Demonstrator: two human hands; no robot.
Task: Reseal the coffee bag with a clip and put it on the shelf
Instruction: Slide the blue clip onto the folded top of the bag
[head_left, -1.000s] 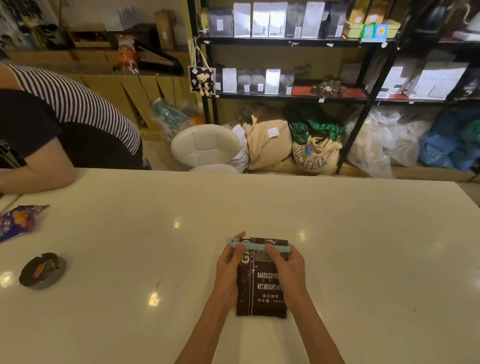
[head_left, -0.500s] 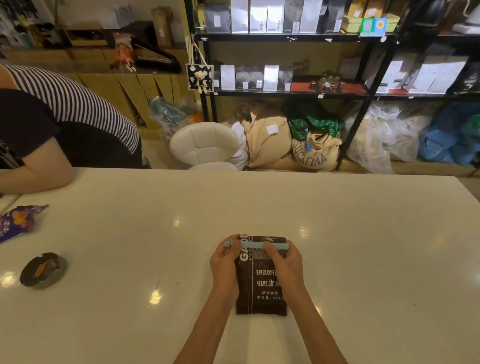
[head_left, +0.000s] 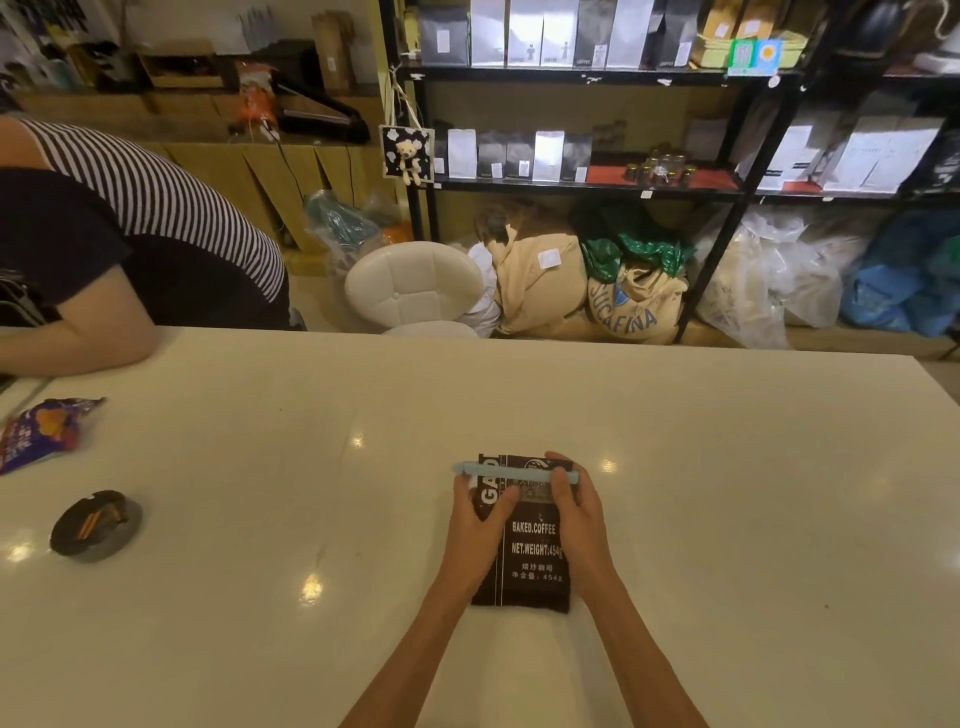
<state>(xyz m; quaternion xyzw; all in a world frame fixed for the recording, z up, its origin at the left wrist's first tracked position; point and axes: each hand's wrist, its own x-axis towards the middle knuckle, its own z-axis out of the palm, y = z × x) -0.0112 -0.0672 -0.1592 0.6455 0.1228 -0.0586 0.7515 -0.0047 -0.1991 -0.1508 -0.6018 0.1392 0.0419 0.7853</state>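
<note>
Coffee bag between left hand and right hand

A: How much of the dark brown foil coffee bag shows?

B: Only the middle. The left hand covers its left edge, the right hand its right, and the "454g" print runs under the right thumb side.

A: And the pale blue plastic sealing clip?

B: Its right end sits under the fingers; whether it's snapped closed, I can't tell.

A: The black metal shelf unit?

B: Cut off at the top and right edges; its package labels are too small to read.

A: The seated person in the striped top?

B: Cropped by the left edge.
</note>
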